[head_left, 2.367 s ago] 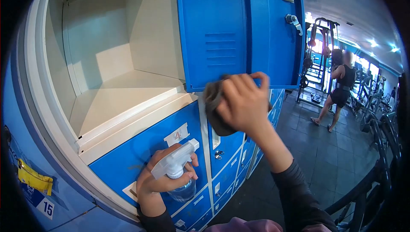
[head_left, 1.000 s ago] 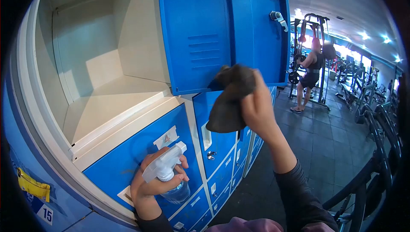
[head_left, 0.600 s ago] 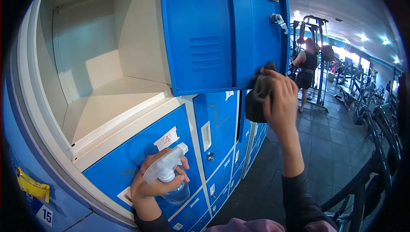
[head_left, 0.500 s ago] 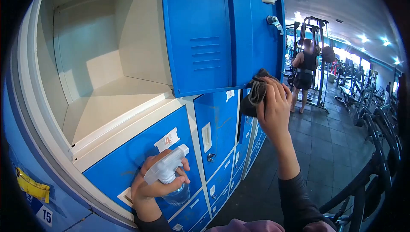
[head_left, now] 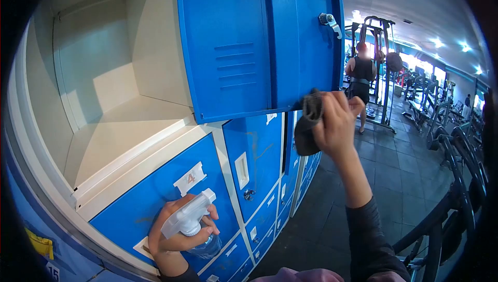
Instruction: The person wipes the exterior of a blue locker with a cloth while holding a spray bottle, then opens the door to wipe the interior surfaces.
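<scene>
My left hand [head_left: 167, 230] is wrapped round a clear spray bottle [head_left: 191, 225] with a whitish trigger head, in front of the blue locker door marked 4 [head_left: 140, 199]. My right hand [head_left: 338, 129] grips a dark grey cloth [head_left: 307, 136] at the bottom edge of an open blue locker door [head_left: 228, 17], near its outer corner. Part of the cloth hangs below that edge. A metal lock latch [head_left: 330, 22] sits higher up on the door. Behind the door's hinge side, the cream locker compartment [head_left: 129, 116] stands open with bare shelf and walls.
More blue locker doors [head_left: 254, 152] run away below and to the right. A person [head_left: 361, 69] stands at a cable machine [head_left: 386, 74] in the background. Dark gym equipment [head_left: 441, 204] rises at the right over a dark tiled floor [head_left: 376, 170]. A yellow item [head_left: 39, 243] shows at lower left.
My right hand and the cloth have shifted slightly down at the door's lower edge. The view has moved, so the lockers appear further left. My left hand still holds the bottle.
</scene>
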A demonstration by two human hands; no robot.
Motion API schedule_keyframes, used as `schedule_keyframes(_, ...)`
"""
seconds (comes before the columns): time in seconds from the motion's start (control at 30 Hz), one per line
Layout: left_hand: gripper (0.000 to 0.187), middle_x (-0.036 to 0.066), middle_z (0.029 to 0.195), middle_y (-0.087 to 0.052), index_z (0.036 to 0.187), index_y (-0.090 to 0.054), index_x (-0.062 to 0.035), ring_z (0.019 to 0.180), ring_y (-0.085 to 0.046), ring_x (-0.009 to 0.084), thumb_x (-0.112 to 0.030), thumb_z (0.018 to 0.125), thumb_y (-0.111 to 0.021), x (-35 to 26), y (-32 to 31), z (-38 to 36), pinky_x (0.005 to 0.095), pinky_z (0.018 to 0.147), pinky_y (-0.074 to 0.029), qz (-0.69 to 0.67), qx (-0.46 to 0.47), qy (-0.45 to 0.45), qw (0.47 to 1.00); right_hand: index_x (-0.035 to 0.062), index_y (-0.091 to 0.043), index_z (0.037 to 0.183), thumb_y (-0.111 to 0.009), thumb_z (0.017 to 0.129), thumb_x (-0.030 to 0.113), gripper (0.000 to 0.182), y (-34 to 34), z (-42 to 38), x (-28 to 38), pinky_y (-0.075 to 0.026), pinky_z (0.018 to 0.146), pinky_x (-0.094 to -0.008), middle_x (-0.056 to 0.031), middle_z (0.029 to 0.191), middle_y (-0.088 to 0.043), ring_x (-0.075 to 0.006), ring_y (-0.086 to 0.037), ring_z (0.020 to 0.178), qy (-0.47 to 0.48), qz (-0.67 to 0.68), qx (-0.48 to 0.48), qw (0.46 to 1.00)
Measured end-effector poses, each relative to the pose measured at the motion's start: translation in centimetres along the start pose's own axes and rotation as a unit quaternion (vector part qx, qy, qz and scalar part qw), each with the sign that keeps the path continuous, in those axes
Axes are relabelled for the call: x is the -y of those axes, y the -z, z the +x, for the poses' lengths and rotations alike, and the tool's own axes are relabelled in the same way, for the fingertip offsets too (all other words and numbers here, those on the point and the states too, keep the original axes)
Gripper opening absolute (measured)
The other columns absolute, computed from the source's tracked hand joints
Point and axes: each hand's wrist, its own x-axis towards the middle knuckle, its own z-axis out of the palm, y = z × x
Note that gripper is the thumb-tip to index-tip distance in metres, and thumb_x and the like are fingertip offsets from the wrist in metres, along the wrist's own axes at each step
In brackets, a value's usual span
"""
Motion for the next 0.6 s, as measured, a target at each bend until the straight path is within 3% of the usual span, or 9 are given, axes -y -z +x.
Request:
schedule_keyframes(0.1,0.041,0.011,0.092,-0.066,0.114,-0.056,-0.0042,0.078,-0.071,0.0198,-0.008,0.075,-0.071,0.0,0.3,-0.1,0.0318,0.069,-0.058,0.008,0.010,0.010,1.000,0.0008,-0.058,0.096,-0.048,0.080,0.023,0.029,1.0,-0.8,-1.6,-0.025,0.088,-0.0421,-0.0103,0.097,-0.062,-0.0249,-0.056,0.096,0.016,-0.023,0.023,0.999)
schedule_keyframes(0.3,0.042,0.011,0.092,-0.066,0.114,-0.056,-0.0057,0.078,-0.071,0.0196,-0.009,0.075,-0.071,-0.3,0.0,0.2,0.0317,0.069,-0.058,0.024,0.013,0.010,1.000,0.0040,-0.057,0.091,-0.049,0.083,0.025,0.024,-1.0,-0.9,0.2,-0.025,0.085,-0.0439,-0.0081,0.095,-0.061,-0.0241,-0.056,0.095,-0.084,0.056,-0.056,0.993)
schedule_keyframes(0.37,0.043,0.011,0.092,-0.066,0.115,-0.056,-0.0056,0.078,-0.071,0.0201,-0.009,0.075,-0.071,0.2,0.3,0.2,0.0316,0.069,-0.058,0.038,0.025,-0.019,0.999,0.0038,-0.057,0.090,-0.047,0.084,0.024,0.023,-1.4,-0.3,2.4,-0.023,0.089,-0.0448,-0.0086,0.092,-0.061,-0.0235,-0.057,0.094,-0.108,0.094,-0.078,0.987)
schedule_keyframes(0.47,0.042,0.012,0.092,-0.066,0.114,-0.056,-0.0064,0.078,-0.071,0.0201,-0.009,0.075,-0.071,-0.2,-0.3,0.0,0.0313,0.068,-0.057,-0.024,-0.013,0.037,0.999,0.0041,-0.058,0.089,-0.047,0.083,0.023,0.023,-2.2,-0.3,3.9,-0.020,0.096,-0.0474,-0.0076,0.091,-0.062,-0.0215,-0.058,0.093,-0.144,0.127,-0.106,0.976)
schedule_keyframes(0.6,0.040,0.012,0.091,-0.066,0.112,-0.056,-0.0032,0.078,-0.071,0.0201,-0.007,0.075,-0.071,-0.5,0.0,0.2,0.0313,0.067,-0.057,-0.012,0.000,0.052,0.999,0.0058,-0.057,0.084,-0.048,0.080,0.024,0.021,-1.3,-0.3,2.8,-0.022,0.094,-0.0458,-0.0050,0.094,-0.064,-0.0185,-0.060,0.093,-0.054,0.061,-0.068,0.994)
